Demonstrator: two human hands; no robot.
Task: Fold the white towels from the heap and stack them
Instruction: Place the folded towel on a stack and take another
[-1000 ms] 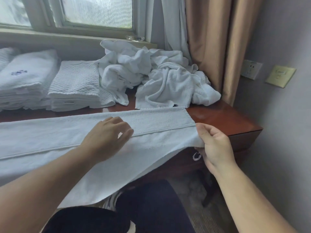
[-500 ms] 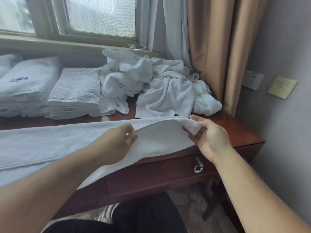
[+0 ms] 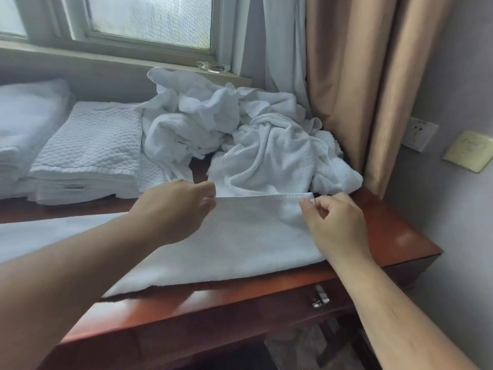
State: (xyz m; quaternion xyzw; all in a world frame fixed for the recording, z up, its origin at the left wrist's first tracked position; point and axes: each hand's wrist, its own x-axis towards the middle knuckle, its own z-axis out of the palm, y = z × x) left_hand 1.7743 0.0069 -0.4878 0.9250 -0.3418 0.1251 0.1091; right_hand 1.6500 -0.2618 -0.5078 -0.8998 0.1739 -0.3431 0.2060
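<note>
On the bench [image 3: 400, 236], the left hand [image 3: 173, 209] and right hand [image 3: 333, 225] pinch the far hem of the towel [image 3: 240, 247]. It is likely soft and limp, so corners hold best.

A white towel [image 3: 240, 244] lies flat along the counter's [image 3: 386, 233] front edge. The crumpled heap [image 3: 240, 140] fills the back right corner — folded stacks [image 3: 88, 156] sit back left.

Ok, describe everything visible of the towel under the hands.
The towel is white terry, apparently doubled, lying flat along the desk and running out of frame at left. Its stitched hem lies along the far edge, close to the heap. The left hand pinches that edge; the right hand pinches its far right corner.
</note>
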